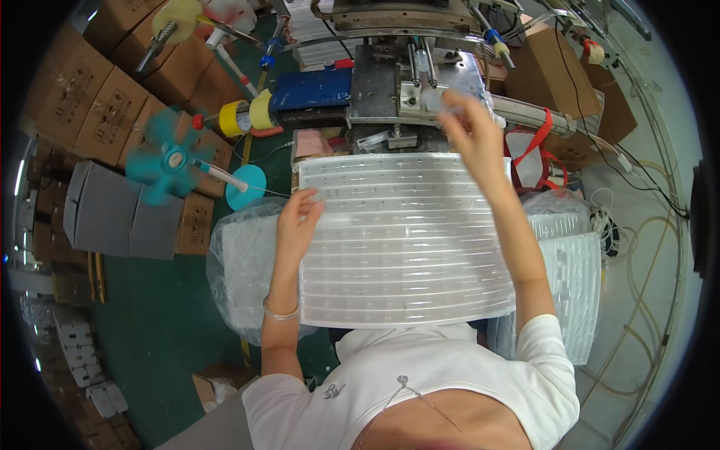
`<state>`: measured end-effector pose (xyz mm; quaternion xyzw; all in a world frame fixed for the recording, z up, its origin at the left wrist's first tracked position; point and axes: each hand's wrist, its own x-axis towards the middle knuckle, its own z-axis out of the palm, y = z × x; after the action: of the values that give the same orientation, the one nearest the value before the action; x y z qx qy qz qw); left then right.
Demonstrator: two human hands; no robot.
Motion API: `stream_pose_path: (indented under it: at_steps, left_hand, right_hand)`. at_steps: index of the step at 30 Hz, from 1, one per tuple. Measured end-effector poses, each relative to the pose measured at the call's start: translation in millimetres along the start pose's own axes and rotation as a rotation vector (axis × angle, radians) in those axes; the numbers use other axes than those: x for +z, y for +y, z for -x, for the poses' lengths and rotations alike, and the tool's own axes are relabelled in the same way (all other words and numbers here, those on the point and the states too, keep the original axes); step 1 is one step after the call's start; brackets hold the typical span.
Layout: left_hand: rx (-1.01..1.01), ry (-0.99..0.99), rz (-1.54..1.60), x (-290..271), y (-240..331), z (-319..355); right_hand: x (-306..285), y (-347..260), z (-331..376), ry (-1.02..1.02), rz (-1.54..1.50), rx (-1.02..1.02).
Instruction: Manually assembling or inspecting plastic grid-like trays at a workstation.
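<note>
Our left hand point(298, 217) rests open-fingered on the white tray point(405, 240) across our lap, while our right hand point(472, 120) apparently pinches a small clear piece point(442, 101) at the machine point(397, 82), where it could slip.

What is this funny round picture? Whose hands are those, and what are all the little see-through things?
The picture comes from a camera on a person's head, looking down, so it bends at the edges. Both hands are that person's. In front lies a big white tray with rows of small clear tubes. The left hand rests on the tray's left edge. The right hand is lifted to the grey metal machine, its fingers pinching one small clear piece. A turquoise fan stands on the left, by cardboard boxes.
</note>
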<state>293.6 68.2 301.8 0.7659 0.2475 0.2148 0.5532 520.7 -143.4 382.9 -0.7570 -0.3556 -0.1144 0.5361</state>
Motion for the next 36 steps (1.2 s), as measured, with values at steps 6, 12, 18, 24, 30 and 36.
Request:
stream_pose_path:
  at_steps: [6,12,18,24,30,36]
  left_hand:
    - [0.182,0.079,-0.408,-2,-6,11]
    - [0.808,0.121,-0.502,118,94,-93]
    - [0.941,0.233,-0.873,165,119,-169]
    - [0.592,0.264,-0.284,70,91,-125]
    - [-0.065,0.297,0.174,-58,16,-46]
    - [-0.176,-0.050,-0.068,-68,-53,19]
  right_hand:
    - [-11,25,-48,0.181,0.243,-0.200]
    - [-15,44,-47,0.193,0.384,-0.097]
    - [-5,34,-53,0.201,0.435,-0.191]
    - [30,36,-73,0.094,0.672,-0.354]
    - [34,20,-65,0.085,0.482,-0.138]
    - [-18,45,-9,0.263,0.329,-0.182]
